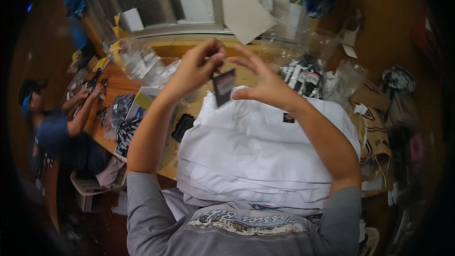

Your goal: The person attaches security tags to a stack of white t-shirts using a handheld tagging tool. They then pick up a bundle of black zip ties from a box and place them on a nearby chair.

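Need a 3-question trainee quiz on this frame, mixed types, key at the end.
1. What colour is the cloth stack in front of the person? A) blue B) white C) red
2. True or false: the right grip is clenched into a fist.
3. Fill in: the dark tag hangs just below the ____ grip.

Key:
1. B, white.
2. False; its thumb and fingers are spread apart.
3. Left; the left grip has its fingertips pinched together above the tag.
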A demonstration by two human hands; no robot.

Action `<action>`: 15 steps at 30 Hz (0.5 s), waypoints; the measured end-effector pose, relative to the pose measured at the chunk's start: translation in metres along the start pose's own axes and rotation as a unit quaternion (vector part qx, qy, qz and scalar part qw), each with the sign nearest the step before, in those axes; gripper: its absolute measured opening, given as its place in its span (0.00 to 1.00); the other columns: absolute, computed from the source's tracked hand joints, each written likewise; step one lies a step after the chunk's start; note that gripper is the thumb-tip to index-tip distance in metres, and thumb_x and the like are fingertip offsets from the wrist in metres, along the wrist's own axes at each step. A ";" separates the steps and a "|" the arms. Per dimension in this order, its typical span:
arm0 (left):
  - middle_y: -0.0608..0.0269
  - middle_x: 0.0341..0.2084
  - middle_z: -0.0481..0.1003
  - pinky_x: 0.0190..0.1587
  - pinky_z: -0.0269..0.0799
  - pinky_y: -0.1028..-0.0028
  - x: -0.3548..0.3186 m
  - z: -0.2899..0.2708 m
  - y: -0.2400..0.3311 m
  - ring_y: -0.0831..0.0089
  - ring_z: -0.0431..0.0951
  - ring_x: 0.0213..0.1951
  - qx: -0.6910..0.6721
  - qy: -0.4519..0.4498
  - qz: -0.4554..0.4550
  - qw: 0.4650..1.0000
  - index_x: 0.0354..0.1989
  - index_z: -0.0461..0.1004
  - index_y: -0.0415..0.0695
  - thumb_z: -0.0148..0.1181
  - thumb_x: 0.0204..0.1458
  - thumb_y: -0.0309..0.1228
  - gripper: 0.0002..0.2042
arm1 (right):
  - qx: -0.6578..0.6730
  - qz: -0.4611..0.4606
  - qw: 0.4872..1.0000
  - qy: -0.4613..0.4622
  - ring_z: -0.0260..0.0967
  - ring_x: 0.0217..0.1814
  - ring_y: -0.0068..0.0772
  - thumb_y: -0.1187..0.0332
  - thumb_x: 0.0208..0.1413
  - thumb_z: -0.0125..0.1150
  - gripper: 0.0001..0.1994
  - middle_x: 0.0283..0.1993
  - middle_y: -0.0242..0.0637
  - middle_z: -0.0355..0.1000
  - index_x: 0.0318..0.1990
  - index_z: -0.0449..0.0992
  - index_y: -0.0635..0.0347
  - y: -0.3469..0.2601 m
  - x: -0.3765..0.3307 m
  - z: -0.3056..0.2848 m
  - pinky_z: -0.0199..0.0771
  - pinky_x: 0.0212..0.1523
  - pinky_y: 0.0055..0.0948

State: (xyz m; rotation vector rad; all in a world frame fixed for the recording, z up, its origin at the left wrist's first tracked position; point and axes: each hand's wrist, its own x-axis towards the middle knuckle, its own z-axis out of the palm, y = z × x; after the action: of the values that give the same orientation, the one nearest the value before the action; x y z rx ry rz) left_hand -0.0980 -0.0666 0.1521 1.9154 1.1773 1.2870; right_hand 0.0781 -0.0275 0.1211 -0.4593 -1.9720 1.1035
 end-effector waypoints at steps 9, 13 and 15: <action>0.67 0.18 0.70 0.17 0.55 0.87 0.029 0.082 -0.048 0.87 0.60 0.16 -0.082 -0.297 -0.187 0.933 0.34 0.70 0.38 0.50 0.45 0.22 0.07 | -0.270 0.229 0.894 -0.276 0.65 0.30 0.23 0.77 0.31 0.58 0.10 0.27 0.31 0.70 0.28 0.72 0.61 0.039 -0.065 -0.159 0.64 0.31 0.22; 0.67 0.18 0.70 0.19 0.58 0.87 0.028 0.130 -0.092 0.85 0.63 0.18 -0.043 -0.362 -0.220 0.905 0.29 0.73 0.37 0.53 0.44 0.23 0.05 | -0.379 0.370 0.784 -0.322 0.67 0.29 0.26 0.77 0.31 0.58 0.11 0.26 0.33 0.71 0.28 0.73 0.58 0.070 -0.105 -0.176 0.65 0.28 0.25; 0.66 0.18 0.70 0.20 0.60 0.86 0.032 0.155 -0.110 0.84 0.65 0.18 -0.031 -0.386 -0.221 0.895 0.29 0.72 0.37 0.53 0.42 0.21 0.05 | -0.414 0.366 0.761 -0.341 0.67 0.29 0.28 0.77 0.31 0.59 0.11 0.27 0.34 0.71 0.29 0.74 0.58 0.091 -0.120 -0.177 0.66 0.28 0.27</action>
State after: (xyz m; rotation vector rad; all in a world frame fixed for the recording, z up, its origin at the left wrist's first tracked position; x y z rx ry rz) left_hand 0.0094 0.0184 0.0169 1.7031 1.0184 0.2549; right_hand 0.2848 0.0408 0.0394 -1.5961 -3.0474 0.7919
